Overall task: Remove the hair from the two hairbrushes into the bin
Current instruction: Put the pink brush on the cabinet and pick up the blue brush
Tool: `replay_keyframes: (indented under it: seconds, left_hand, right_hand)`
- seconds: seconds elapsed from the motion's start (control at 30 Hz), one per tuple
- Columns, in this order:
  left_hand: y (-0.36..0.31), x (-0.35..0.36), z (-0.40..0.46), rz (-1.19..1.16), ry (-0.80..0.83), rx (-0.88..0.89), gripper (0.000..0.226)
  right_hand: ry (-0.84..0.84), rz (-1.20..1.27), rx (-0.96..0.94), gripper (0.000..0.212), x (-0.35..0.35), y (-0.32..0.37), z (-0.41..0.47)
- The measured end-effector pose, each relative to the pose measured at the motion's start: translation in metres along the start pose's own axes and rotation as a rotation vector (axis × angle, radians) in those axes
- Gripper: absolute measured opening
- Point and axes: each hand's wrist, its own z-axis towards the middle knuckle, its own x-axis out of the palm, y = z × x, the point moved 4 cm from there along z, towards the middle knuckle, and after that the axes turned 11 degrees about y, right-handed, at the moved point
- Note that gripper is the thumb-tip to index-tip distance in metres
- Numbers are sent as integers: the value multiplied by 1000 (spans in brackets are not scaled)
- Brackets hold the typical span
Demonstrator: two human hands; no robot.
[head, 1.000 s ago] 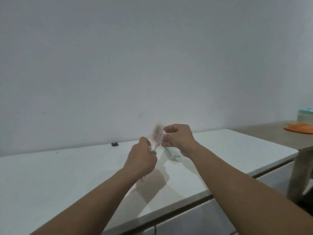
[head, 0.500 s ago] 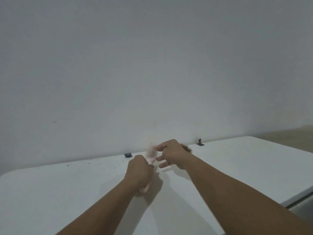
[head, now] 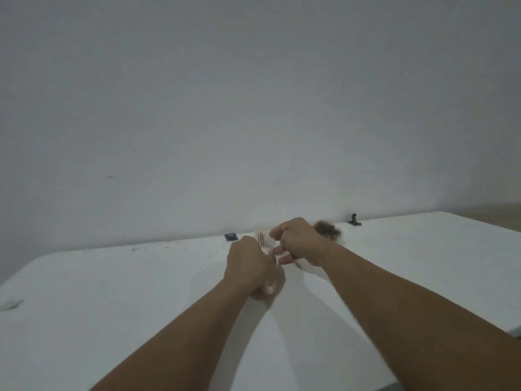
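My left hand (head: pixel 249 263) grips the handle of a pink hairbrush (head: pixel 264 241) and holds it upright above the white table (head: pixel 112 306). The handle's end (head: pixel 269 289) sticks out below my fist. My right hand (head: pixel 297 242) is at the brush head, thumb and forefinger curled and pinching at the hair in the bristles. The picture is blurred there. A clump of brown hair (head: pixel 328 230) shows just behind my right hand; I cannot tell what it lies on. No bin is in view.
A plain grey wall stands right behind the table. Two small dark fittings (head: pixel 231 236) (head: pixel 353 220) sit at the table's back edge. Dark specks dot the tabletop on the left. The table's right front corner (head: pixel 513 331) is near my right forearm.
The view has swung left and down, so the wooden side table has left the picture. Both hands with the pink brush have sunk closer to the tabletop. The brown hair clump has come into sight.
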Motion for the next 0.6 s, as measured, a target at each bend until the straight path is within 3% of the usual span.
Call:
replay_keyframes:
  seconds: [0.2, 0.37, 0.47, 0.6]
  left_hand:
    - [-12, -6, -18, 67, -144, 74, 29]
    - [-40, -8, -28, 408, -276, 237, 33]
    - [-66, 1, -31, 223, -214, 334, 26]
    - [-85, 30, -26, 46, -49, 275, 21]
  right_hand:
    - [-96, -219, -14, 25, -37, 0, -9]
    - [-211, -288, 21, 18, -97, -5, -41]
    - [-242, -302, 63, 18, -122, -20, -57]
    - [-204, -285, 121, 13, -133, -42, -68]
